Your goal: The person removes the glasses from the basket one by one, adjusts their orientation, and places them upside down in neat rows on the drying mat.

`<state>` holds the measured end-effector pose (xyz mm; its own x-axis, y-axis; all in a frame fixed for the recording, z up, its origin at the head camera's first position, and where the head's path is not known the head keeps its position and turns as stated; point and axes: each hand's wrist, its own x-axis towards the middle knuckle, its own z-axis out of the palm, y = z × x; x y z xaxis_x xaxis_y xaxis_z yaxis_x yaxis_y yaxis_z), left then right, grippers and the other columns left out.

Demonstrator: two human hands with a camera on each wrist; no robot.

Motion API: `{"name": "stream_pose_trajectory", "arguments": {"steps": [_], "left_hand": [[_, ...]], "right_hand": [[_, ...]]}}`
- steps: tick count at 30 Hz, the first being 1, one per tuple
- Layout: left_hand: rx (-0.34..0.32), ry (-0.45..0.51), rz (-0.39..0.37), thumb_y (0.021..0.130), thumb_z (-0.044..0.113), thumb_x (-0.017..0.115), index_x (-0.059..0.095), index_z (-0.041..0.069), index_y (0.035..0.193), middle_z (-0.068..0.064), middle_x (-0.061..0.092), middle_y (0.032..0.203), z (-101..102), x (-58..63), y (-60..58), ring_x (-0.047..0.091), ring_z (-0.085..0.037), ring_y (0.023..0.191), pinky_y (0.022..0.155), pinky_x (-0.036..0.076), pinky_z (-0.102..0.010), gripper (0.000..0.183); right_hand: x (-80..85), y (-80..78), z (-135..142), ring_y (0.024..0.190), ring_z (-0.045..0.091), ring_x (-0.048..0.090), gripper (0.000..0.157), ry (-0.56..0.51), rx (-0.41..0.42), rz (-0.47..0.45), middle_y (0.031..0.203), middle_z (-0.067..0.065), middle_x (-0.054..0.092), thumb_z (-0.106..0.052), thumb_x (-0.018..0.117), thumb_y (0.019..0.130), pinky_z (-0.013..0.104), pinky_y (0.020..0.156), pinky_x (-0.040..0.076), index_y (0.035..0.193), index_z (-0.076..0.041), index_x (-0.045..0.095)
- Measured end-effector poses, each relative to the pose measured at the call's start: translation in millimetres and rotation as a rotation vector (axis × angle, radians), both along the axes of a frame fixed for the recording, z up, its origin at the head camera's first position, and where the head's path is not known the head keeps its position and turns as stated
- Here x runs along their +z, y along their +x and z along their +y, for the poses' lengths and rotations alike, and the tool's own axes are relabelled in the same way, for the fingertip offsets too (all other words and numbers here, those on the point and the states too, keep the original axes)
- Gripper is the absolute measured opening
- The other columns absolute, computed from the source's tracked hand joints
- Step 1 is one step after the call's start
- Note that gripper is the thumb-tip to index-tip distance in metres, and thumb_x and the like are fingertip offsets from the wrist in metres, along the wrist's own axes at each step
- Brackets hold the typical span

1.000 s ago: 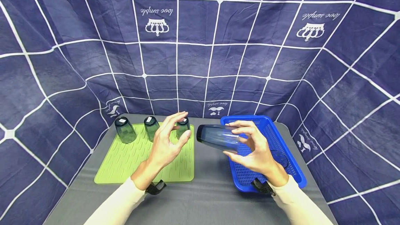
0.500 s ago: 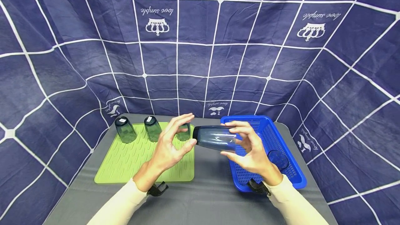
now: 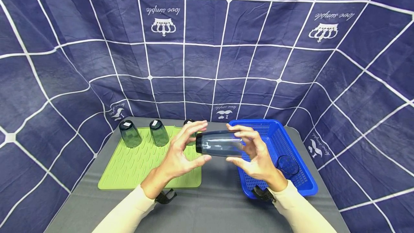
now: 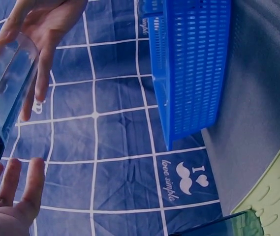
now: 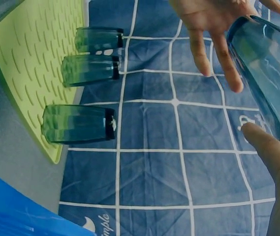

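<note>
A blue-tinted drinking glass (image 3: 220, 144) lies sideways in the air, its dark thick base to the left. My right hand (image 3: 257, 159) grips it near the rim, thumb below and fingers above. Around the base end, my left hand (image 3: 179, 155) is spread with fingers and thumb apart; in the left wrist view a gap shows between its fingers (image 4: 34, 184) and the base. Three similar glasses stand upside down along the back of a green drying mat (image 3: 145, 168): one at left (image 3: 130, 135), one in the middle (image 3: 159, 134), and one mostly hidden behind my left hand.
A blue perforated basket (image 3: 308, 182) stands on the grey table (image 3: 213, 208) at right, partly beneath my right hand. Another glass (image 3: 288, 164) lies inside it. A blue checked cloth (image 3: 207, 60) hangs behind and at both sides.
My right hand has brought the glass left and levelled it. My left hand has moved slightly right, so the base now sits between its thumb and fingers.
</note>
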<state>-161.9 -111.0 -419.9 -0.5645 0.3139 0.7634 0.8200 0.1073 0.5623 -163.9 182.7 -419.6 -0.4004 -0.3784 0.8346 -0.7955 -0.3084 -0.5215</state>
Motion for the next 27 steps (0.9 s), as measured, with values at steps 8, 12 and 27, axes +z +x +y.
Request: {"name": "stream_pose_trajectory", "arguments": {"steps": [8,12,27], "left_hand": [[-0.14,0.06,-0.003,0.082,-0.002,0.103,0.066,0.002,0.156,-0.025,0.064,0.161,10,-0.1,0.6,0.067,-0.025,0.15,0.106,0.071,-0.038,0.083],[-0.165,0.061,0.021,0.08,-0.007,0.103,0.068,0.002,0.154,-0.027,0.067,0.157,14,-1.4,-0.3,0.071,-0.026,0.147,0.104,0.071,-0.035,0.083],[-0.138,0.053,0.019,0.08,-0.009,0.103,0.075,0.005,0.146,-0.024,0.072,0.15,13,-5.8,-2.8,0.075,-0.028,0.138,0.103,0.07,-0.029,0.072]], "right_hand": [[-4.6,-2.8,-6,0.163,0.048,0.057,0.077,-0.034,0.026,-0.022,0.159,0.049,0.045,0.026,0.09,0.083,0.045,0.116,0.067,0.143,0.029,0.04],[-6.9,-3.3,-8,0.16,0.048,0.059,0.076,-0.039,0.023,-0.044,0.159,0.047,0.047,0.025,0.09,0.083,0.043,0.115,0.067,0.142,0.028,0.041],[-12.0,-5.0,-9,0.158,0.04,0.061,0.079,-0.046,0.022,-0.117,0.164,0.033,0.053,0.031,0.088,0.08,0.043,0.116,0.067,0.144,0.024,0.043]]}}
